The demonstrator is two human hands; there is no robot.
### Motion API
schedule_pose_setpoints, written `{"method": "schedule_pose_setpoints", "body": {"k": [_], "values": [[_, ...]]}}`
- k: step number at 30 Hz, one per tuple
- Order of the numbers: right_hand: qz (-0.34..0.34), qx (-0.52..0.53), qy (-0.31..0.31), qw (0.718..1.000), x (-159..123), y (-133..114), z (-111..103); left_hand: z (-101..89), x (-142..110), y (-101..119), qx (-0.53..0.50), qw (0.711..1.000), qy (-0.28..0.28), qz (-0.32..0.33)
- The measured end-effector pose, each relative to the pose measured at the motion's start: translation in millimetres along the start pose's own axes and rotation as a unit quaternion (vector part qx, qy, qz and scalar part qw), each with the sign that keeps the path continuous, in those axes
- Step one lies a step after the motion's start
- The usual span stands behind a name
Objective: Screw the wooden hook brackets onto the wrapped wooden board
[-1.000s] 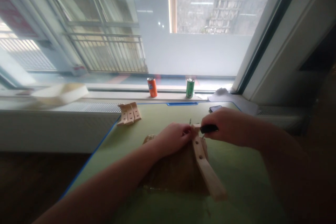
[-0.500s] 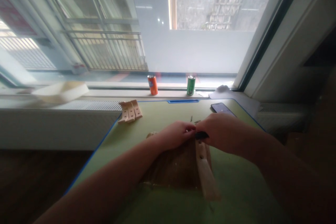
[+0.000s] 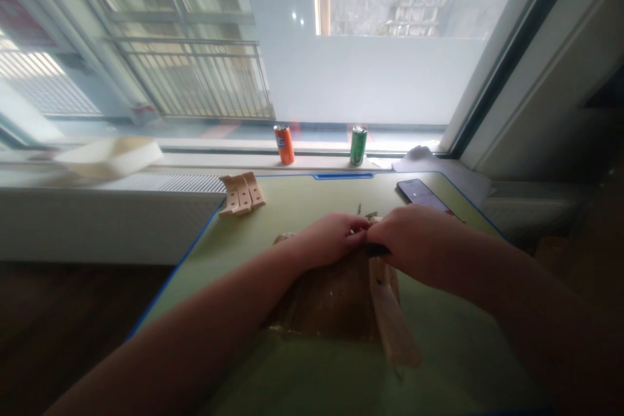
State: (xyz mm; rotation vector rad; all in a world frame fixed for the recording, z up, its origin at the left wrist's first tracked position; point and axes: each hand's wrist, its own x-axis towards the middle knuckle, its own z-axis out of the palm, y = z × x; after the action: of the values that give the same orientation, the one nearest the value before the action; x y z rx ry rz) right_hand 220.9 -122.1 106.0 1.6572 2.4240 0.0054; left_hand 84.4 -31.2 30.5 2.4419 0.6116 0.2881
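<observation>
A glossy brown board (image 3: 331,309) lies on the green tabletop under my forearms. Along its right side runs a pale wooden piece (image 3: 397,322), with holes along it and its near end jutting past the board. My right hand (image 3: 414,237) is closed around a black-handled tool (image 3: 377,249) over the far part of that piece; the tool's tip is hidden. Touching it from the left is my left hand (image 3: 334,240), fingers pinched together at the same spot. What they pinch is hidden. Small dark screws (image 3: 371,214) lie just beyond my fingers.
Pale wooden pieces with holes (image 3: 242,195) sit at the table's far left corner. A phone (image 3: 424,195) lies at the far right. On the sill stand an orange can (image 3: 284,145), a green can (image 3: 358,146) and a whitish tray (image 3: 112,157). A window rises behind.
The view has tipped slightly downward, so the background sits higher. Both hands stay together at the wooden piece, and my right hand has turned a little around the tool.
</observation>
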Motion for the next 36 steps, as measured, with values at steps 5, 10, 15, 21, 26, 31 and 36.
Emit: {"method": "schedule_pose_setpoints", "body": {"k": [5,10,15,21,26,31,36], "values": [[-0.028,0.016,0.034,0.999,2,7,8,1.0,1,-2,-0.009,1.000,0.002,0.004],[-0.077,0.046,0.048,0.995,-1,13,7,0.9,0,-1,0.001,1.000,0.005,-0.005],[-0.087,0.057,0.050,0.993,-2,15,8,0.9,-1,0,-0.003,1.000,0.007,-0.003],[-0.029,0.024,0.011,0.999,0,12,6,-0.4,-1,3,-0.005,1.000,0.011,-0.012],[-0.073,0.062,0.020,0.995,2,14,7,-0.4,-1,3,-0.002,1.000,0.011,-0.013],[-0.058,0.070,0.016,0.996,5,16,5,0.3,-3,4,0.023,0.999,0.031,-0.002],[-0.066,0.108,0.011,0.992,0,18,3,-1.5,-9,13,0.088,0.981,0.169,-0.022]]}}
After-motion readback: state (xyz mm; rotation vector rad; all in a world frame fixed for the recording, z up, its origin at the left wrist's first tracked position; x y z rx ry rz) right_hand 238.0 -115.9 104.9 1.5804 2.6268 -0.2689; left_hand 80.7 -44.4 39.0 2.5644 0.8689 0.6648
